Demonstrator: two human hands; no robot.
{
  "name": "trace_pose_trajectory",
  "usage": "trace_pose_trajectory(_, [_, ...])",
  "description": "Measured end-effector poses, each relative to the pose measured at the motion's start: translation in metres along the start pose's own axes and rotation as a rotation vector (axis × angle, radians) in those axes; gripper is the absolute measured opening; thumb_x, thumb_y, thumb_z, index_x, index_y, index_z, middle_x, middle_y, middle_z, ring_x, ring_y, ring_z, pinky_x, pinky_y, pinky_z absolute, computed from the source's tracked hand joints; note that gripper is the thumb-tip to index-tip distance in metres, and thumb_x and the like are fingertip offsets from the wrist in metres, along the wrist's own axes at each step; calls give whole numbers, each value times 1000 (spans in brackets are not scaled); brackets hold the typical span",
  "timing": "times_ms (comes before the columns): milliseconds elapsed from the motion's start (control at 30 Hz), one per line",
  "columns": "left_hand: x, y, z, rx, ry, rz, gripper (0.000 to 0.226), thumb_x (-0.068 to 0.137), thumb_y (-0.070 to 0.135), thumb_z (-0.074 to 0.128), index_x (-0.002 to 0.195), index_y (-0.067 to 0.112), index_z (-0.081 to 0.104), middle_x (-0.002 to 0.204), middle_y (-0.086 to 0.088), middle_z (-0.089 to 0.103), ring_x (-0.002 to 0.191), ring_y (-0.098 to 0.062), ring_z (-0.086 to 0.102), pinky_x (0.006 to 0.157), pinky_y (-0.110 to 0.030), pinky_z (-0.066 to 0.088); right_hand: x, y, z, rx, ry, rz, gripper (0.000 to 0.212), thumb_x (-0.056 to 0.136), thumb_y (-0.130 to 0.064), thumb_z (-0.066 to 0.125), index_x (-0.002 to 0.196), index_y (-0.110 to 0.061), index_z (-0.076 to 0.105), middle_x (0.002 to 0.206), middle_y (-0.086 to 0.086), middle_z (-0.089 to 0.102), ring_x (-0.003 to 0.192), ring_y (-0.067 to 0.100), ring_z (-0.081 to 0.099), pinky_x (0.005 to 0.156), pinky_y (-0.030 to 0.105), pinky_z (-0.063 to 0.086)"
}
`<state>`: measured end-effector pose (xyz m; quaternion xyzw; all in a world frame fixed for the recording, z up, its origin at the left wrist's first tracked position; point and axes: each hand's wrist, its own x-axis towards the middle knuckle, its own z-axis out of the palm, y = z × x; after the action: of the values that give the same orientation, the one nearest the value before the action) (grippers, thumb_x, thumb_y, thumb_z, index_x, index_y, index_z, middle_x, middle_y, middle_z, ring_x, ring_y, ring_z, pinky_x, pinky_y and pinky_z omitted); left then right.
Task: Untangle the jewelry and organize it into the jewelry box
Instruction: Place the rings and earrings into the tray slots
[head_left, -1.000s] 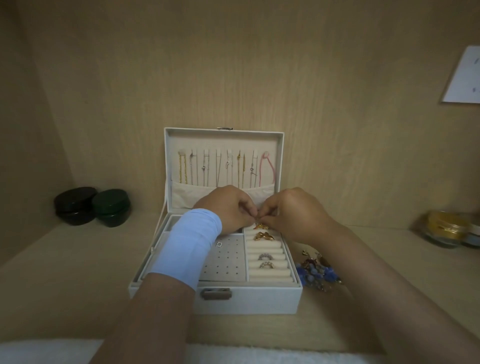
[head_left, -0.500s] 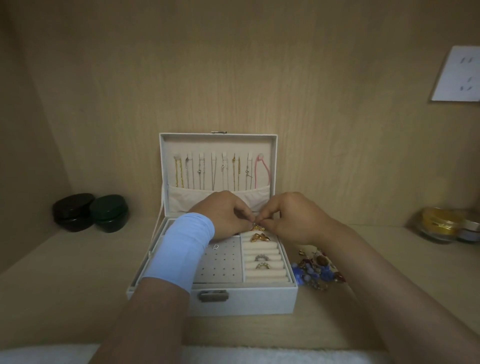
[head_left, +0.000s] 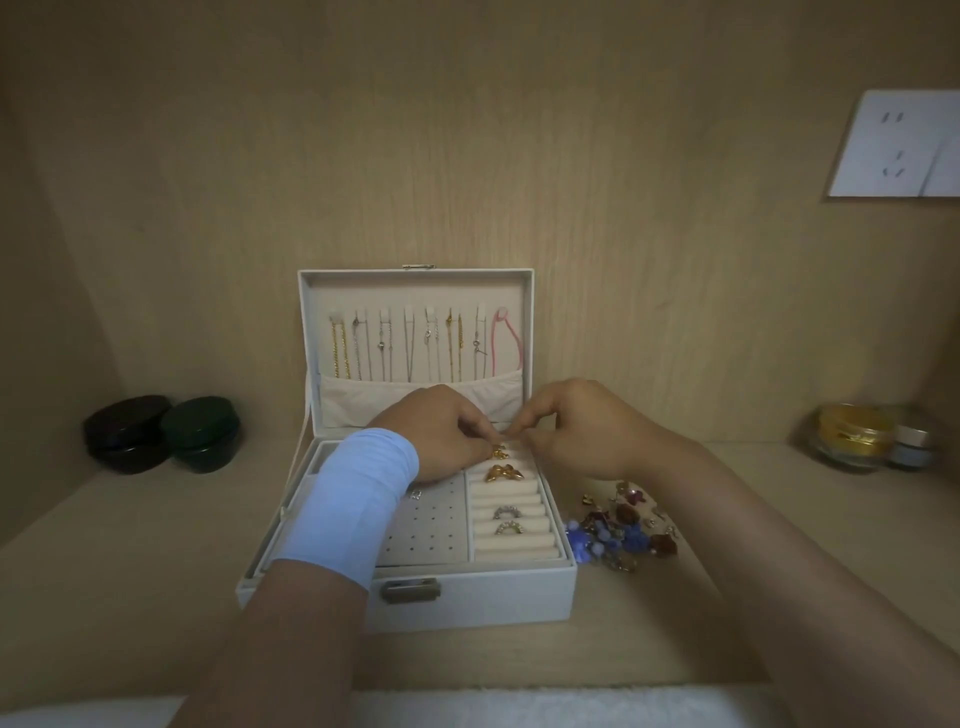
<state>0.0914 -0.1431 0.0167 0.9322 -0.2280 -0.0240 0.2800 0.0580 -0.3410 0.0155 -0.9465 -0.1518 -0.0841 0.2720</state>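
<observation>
The jewelry box (head_left: 483, 597) stood open in the middle of the worktop (head_left: 130, 571), its lid upright towards the back edge. Both hands were over the back rows of the ring rolls, in the right half of the tray. The left hand (head_left: 441, 436), with a pale blue band (head_left: 353, 499) round the wrist, had its fingers curled and its thumb and forefinger pinching a small gold piece (head_left: 498, 451). The right hand (head_left: 576, 431) was curled likewise, and its thumb and forefinger tips met those of the left at the top of the same piece. The piece itself was too small to make out in detail.

One row nearer, a second gold ring (head_left: 503, 473) sat in the rolls, and two silver rings (head_left: 507, 512) sat in rows nearer still. A tiny stud (head_left: 415, 493) lay on the perforated panel to their left. Inside the lid hung a row of chains (head_left: 415, 343), with a pink cord (head_left: 506, 338) at its right end.

A pile of loose jewelry (head_left: 623, 530), blue, red and gold, lay on the worktop just beside the right wall of the box. Near the back left corner stood a black jar (head_left: 127, 434) and a green jar (head_left: 202, 434), touching. Near the back right corner were a glass jar (head_left: 852, 436) with gold contents and a smaller pot (head_left: 911, 447). A white cloth (head_left: 519, 706) ran along the near edge.
</observation>
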Motion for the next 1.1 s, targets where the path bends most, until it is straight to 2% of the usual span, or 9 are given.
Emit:
trace_pose_trajectory(133, [-1,8,-2,22,41,-3,10,83,33,68,90,38,74,94,22,69,94,-2,62,95,-27,49,-19,19,-36,-3,102,59,16,96,-21,63,99,-28,77,95,-22,66,73,-21,55,70,6,36])
trace_pose_trajectory(333, [-4,53,17,22,134,142,12,90,33,61,94,35,71,88,24,64,82,-4,62,77,-21,48,-49,70,-54,-158,-44,231,17,92,-21,68,105,-24,78,104,-11,72,97,3,64,83,14,43])
trace_pose_trajectory(500, [3,90,52,70,17,202,16,91,30,61,103,29,72,94,17,64,89,-5,59,88,-23,47,-52,88,-50,-158,-117,299,15,89,-28,70,101,-26,78,101,-6,73,94,10,65,87,25,50])
trace_pose_trajectory(600, [16,102,66,150,-71,145,21,95,26,55,109,26,72,111,6,67,102,-15,61,95,-31,48,-51,85,-39,-137,-90,345,25,89,-43,66,73,-26,74,68,-11,68,69,8,62,69,27,48])
trace_pose_trajectory(667, [26,107,74,204,-115,85,25,97,22,51,113,25,71,120,3,66,109,-19,61,99,-32,47,-53,83,-33,-146,-92,379,31,83,-51,67,68,-26,76,60,-10,69,66,5,64,66,28,51])
trace_pose_trajectory(867, [42,114,90,236,-165,-16,30,97,20,51,123,21,66,131,-2,62,117,-23,59,101,-32,45,-53,85,-26,65,-89,379,9,79,-24,76,73,-17,79,70,-2,75,67,9,70,76,32,59])
trace_pose_trajectory(967, [43,111,91,95,-115,-16,26,93,18,57,114,24,70,122,-1,66,109,-20,61,97,-30,46,-54,88,-29,304,-43,424,9,83,-13,73,80,-6,77,72,13,74,55,15,62,60,30,57])
trace_pose_trajectory(1033, [43,106,87,-3,-68,-6,24,90,17,60,109,24,72,117,1,68,104,-17,63,96,-29,48,-53,89,-33,398,-15,477,12,85,-16,73,82,-5,76,70,10,68,49,12,55,42,19,43])
trace_pose_trajectory(1100, [40,103,84,-128,-46,-9,18,85,18,67,100,26,74,102,2,73,87,-15,68,91,-34,55,-52,90,-40,417,-32,504,14,86,-25,74,81,-12,76,70,2,66,50,11,52,41,17,33])
